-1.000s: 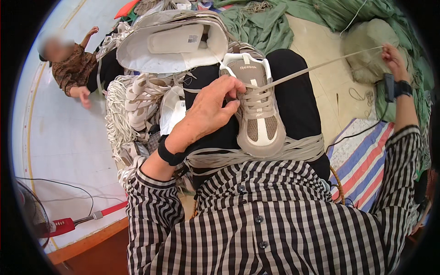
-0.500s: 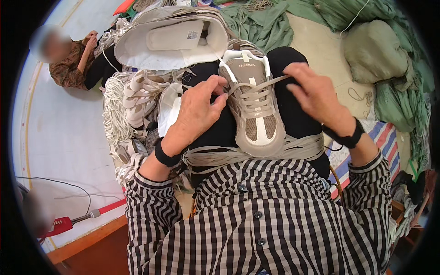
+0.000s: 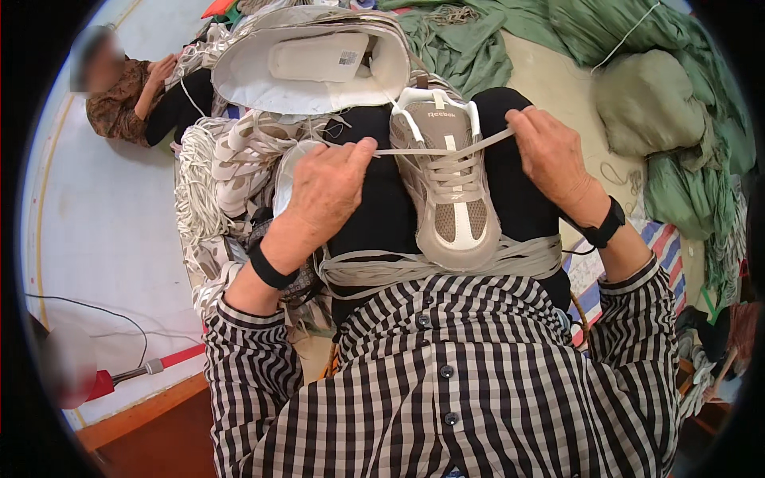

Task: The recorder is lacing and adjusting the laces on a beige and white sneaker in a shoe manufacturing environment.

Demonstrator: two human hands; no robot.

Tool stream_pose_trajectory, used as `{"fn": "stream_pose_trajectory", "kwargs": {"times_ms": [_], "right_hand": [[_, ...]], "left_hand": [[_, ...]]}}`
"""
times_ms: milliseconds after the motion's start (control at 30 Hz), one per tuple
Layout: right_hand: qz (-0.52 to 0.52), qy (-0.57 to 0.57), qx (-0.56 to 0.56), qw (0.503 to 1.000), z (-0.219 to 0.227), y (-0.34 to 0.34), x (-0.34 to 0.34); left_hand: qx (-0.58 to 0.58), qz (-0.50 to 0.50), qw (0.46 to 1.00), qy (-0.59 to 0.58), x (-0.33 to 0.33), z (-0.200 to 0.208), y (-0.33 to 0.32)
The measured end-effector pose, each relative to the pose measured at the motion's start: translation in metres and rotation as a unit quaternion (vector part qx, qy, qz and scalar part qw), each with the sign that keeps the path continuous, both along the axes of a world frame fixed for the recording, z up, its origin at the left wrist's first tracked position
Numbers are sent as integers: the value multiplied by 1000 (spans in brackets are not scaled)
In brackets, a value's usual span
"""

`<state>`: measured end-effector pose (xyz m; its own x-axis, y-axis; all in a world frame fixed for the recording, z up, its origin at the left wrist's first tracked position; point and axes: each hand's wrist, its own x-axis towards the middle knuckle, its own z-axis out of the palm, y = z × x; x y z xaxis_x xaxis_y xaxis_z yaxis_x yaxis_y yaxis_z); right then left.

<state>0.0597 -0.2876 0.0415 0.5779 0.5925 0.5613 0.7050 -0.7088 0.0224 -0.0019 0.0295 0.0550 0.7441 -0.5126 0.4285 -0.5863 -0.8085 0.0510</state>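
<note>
A taupe and white sneaker upper (image 3: 458, 203) lies between my thighs, its toe toward me. Flat beige lace crosses its eyelets in several rows. My left hand (image 3: 328, 187) is closed on one end of the shoelace (image 3: 408, 151), which runs taut from the left side of the shoe. On the other side my right hand (image 3: 551, 153) pinches the other lace end, pulled up and outward to the right. Across my lap, under the toe, lies a bundle of loose beige laces (image 3: 370, 267).
A white-lined bag (image 3: 311, 92) sits beyond my left knee, above stacked shoe uppers (image 3: 247, 163) and white laces (image 3: 199, 171). Another person (image 3: 119, 95) sits far left. Green cloth (image 3: 590, 32) and a stuffed sack (image 3: 649, 103) lie at right.
Both hands have moved apart, the left outward to the left and the right slightly outward. The lace between them and the shoe is now pulled straight.
</note>
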Motion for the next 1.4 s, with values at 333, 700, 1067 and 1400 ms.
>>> {"fn": "stream_pose_trajectory", "kwargs": {"times_ms": [333,700,1067,1400], "right_hand": [[-65,11,-33,997,5,-24,4],[-93,140,11,986,3,-91,12],[196,306,116,924,37,21,15],[222,387,52,893,43,21,-8]], "left_hand": [[53,67,996,17,-27,-19,37],[-49,216,972,80,-44,9,108],[-191,-25,939,285,20,18,-3],[-248,-68,752,607,51,18,1]]}}
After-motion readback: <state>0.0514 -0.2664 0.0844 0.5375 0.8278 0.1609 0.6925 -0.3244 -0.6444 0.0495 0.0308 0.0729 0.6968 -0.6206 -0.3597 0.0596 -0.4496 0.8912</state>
